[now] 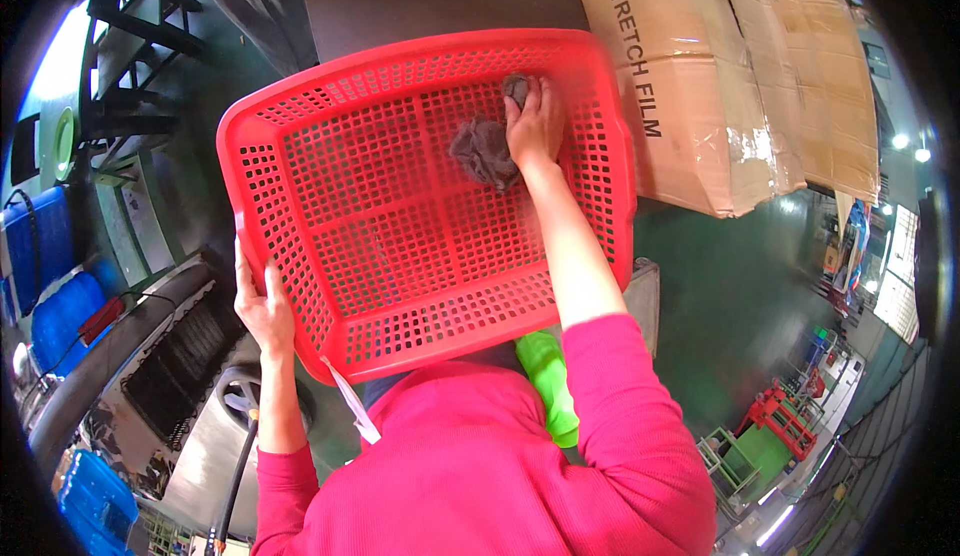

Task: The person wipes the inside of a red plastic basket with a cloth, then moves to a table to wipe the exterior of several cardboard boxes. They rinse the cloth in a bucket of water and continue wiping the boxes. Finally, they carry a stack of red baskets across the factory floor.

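Stretching left to right: red basket [435, 201]

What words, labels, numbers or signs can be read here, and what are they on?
Large brown cardboard box: bold dark capitals, mostly readable, running down its side; I won't copy the wording.
Narrow white strip by the red perforated plastic basket: no readable print.
Far-right background: too small or blurred to read.

Grey cloth [485, 152] (under fingers [545, 101]) partly hidden.
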Tool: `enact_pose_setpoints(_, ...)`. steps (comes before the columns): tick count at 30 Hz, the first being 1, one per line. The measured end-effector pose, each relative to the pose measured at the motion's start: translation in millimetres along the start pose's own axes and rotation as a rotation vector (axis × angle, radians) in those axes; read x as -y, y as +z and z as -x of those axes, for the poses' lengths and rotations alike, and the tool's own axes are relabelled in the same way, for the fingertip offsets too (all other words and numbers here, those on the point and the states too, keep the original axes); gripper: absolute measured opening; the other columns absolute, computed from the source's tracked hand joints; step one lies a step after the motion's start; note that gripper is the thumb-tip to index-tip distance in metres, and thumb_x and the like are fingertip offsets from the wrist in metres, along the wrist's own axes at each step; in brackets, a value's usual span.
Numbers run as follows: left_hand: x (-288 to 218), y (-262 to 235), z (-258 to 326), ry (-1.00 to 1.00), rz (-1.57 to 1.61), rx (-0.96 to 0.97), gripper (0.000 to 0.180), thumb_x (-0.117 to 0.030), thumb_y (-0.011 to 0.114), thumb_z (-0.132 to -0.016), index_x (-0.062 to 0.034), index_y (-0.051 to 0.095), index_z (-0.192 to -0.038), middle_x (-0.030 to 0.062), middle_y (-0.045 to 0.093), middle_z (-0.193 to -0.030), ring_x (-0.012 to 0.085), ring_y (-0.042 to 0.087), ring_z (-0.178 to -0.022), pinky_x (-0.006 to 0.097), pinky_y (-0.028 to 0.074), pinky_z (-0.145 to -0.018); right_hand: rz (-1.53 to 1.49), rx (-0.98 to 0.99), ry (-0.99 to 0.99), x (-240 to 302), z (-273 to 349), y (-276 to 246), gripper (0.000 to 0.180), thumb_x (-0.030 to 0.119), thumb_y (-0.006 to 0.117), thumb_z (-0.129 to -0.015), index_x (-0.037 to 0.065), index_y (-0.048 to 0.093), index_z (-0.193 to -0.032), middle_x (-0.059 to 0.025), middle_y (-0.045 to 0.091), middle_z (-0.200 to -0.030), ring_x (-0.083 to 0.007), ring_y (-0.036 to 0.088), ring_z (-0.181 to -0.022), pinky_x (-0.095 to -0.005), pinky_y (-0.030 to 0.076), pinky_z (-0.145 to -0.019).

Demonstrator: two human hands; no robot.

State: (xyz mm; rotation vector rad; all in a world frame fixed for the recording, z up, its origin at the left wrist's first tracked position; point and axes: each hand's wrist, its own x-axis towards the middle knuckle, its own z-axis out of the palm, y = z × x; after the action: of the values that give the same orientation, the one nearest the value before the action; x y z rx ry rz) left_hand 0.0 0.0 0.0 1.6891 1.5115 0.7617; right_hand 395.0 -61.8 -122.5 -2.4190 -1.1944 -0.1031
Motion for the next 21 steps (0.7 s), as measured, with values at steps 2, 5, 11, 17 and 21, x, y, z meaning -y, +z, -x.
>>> enact_pose_setpoints(2,-5,-6,2,0.019,-0.048,-0.048,0.049,-0.003,0.054,-0.089,-0.0013,0.043,-0.137,0.0129,0.058,-0.125,0.0159,0.057,-0.108,0.03,0.044,-0.093,0.233,0.026,0.01,18,-3,0,0.038,0.029,0.055,-0.091,0.005,0.054,-0.12,-0.0221,0.046,-0.127,-0.0383,0.05,-0.112,-0.0475,0.045,-0.089)
enact_pose_setpoints(5,3,11,-1,-0.119,0.055,-0.014,0.048,-0.002,0.053,-0.089,0.0,0.042,-0.136,0.0128,0.058,-0.125,0.0153,0.056,-0.108,0.029,0.044,-0.093,0.192,0.303,0.248,10,-16,-17,0.031,0.027,0.054,-0.091,0.003,0.056,-0.112,-0.0232,0.052,-0.119,-0.0386,0.058,-0.098,-0.0481,0.051,-0.076)
enact_pose_setpoints(11,1,4,-4,-0.074,0.071,0.056,0.05,-0.002,0.054,-0.089,0.001,0.041,-0.137,0.0135,0.055,-0.128,0.0158,0.054,-0.113,0.03,0.041,-0.097,0.238,0.167,0.198,2,-10,-61,0.024,0.017,0.053,-0.089,0.007,0.05,-0.11,-0.0192,0.059,-0.097,-0.0396,0.064,-0.078,-0.0504,0.052,-0.064)
enact_pose_setpoints(17,8,1,-3,-0.096,0.161,0.051,0.052,-0.001,0.053,-0.089,0.0004,0.038,-0.139,0.0133,0.05,-0.134,0.018,0.049,-0.121,0.03,0.036,-0.103,0.429,0.163,0.07,-10,-40,-6,0.023,0.014,0.045,-0.089,0.006,0.053,-0.109,-0.0141,0.054,-0.103,-0.0335,0.065,-0.081,-0.0432,0.055,-0.063)
enact_pose_setpoints(21,1,8,0,-0.048,0.184,-0.02,0.054,0.002,0.05,-0.089,-0.0033,0.036,-0.141,0.0093,0.057,-0.124,0.0123,0.055,-0.105,0.026,0.042,-0.093,0.584,0.366,0.028,-13,-58,2,0.024,0.014,0.046,-0.089,0.001,0.058,-0.106,-0.016,0.056,-0.111,-0.0319,0.065,-0.086,-0.0405,0.056,-0.065)
